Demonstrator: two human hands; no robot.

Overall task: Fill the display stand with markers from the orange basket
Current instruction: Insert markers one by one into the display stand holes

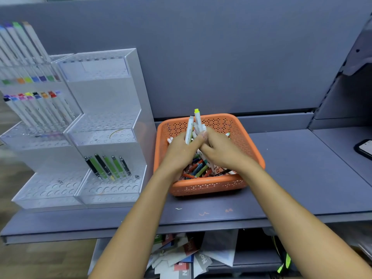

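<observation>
Both the left hand (181,151) and right hand (222,153) clasp a bundle of markers (193,127) upright above the orange basket (211,185), with the display stand (108,127) at the left end of the shelf (302,170), nearer the left hand.

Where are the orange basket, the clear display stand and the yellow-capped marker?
orange basket (209,186), head view, on its perforated front wall.
display stand (106,97), head view, on the bare upper panel of its right-hand unit.
yellow-capped marker (198,120), head view, on its white barrel below the cap.
</observation>
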